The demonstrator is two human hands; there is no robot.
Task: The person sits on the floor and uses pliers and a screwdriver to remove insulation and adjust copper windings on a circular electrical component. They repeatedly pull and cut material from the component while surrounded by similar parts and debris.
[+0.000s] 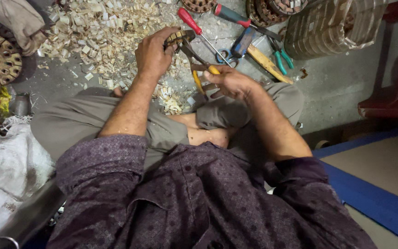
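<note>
Hidden: round slotted piece (177,38) mostly under your fingers | left hand (153,53) grip closed on it | right hand (230,83) grip clenched around yellow-handled pliers (198,64), wrist bent inward.

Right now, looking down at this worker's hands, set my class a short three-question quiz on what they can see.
1. True or false: the right hand grips yellow-handled pliers.
2. What does the left hand hold? A) woven disc B) hammer C) cup
3. What lies heaped on the floor beyond the left hand?

Key: 1 true. 2 A, a small woven disc. 3 Pale wood chips, left of the red-handled screwdriver.
</note>
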